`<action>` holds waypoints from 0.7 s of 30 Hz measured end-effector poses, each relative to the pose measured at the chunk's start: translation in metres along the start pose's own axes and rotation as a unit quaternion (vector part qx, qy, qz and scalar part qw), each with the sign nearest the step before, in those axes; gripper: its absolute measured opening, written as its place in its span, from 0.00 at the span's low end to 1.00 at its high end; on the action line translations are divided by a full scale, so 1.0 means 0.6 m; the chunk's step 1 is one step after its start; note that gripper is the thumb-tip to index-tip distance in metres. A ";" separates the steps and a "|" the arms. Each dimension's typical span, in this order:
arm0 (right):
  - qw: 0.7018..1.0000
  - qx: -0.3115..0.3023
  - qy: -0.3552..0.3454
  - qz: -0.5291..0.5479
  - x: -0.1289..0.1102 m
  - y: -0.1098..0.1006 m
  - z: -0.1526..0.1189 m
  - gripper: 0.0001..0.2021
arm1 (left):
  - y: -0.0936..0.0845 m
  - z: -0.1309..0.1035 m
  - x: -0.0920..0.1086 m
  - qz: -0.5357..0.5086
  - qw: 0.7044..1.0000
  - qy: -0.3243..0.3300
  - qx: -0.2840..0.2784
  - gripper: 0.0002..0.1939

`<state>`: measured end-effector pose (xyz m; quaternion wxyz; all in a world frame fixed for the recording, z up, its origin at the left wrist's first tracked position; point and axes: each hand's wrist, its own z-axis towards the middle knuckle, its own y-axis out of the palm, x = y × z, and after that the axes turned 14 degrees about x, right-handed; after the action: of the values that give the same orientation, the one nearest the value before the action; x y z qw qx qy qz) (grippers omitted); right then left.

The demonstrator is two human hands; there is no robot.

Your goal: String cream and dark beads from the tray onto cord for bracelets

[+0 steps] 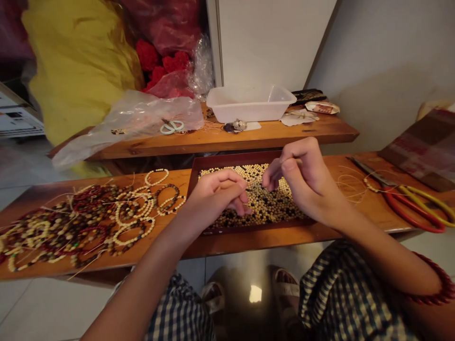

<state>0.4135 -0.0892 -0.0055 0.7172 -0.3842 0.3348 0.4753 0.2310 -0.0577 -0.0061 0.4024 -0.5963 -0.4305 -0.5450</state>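
Observation:
Both of my hands are above a dark red tray filled with small beads, mostly cream with brown and black ones. Thumb and fingers of my left hand are pinched together over the tray's left half. My right hand is raised a little higher over the right half, thumb tip pressed to the forefinger. What either pinch holds is too fine to make out. A thin cord lies on the bench to the right, with a short row of cream beads near it.
A heap of beaded bracelets covers the wooden bench's left side. Large scissors with red and yellow handles lie right, by a cardboard box. Behind, a raised shelf holds a white plastic tub, small scissors and plastic bags.

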 end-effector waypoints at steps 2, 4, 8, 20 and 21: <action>0.997 0.000 -0.039 -0.068 0.003 -0.008 0.002 0.09 | -0.005 -0.001 0.001 -0.006 1.000 0.002 0.021 0.04; 0.987 -0.031 -0.081 -0.136 0.007 -0.019 0.006 0.09 | -0.011 0.000 0.000 -0.012 0.999 0.008 0.033 0.04; 0.959 -0.170 -0.062 -0.218 0.020 -0.040 0.010 0.05 | -0.017 0.000 -0.003 -0.024 0.999 0.003 0.047 0.04; 0.866 -0.368 -0.006 -0.339 0.068 -0.058 0.004 0.03 | -0.027 0.009 -0.003 -0.077 0.978 0.040 0.191 0.05; 0.864 -0.369 -0.012 -0.343 0.070 -0.057 0.004 0.04 | -0.028 0.010 -0.002 -0.083 0.975 0.045 0.200 0.04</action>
<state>0.4596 -0.0779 -0.0320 0.6450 -0.7053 -0.0266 0.2931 0.2167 -0.0473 -0.0079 0.4860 -0.4405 -0.5603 -0.5058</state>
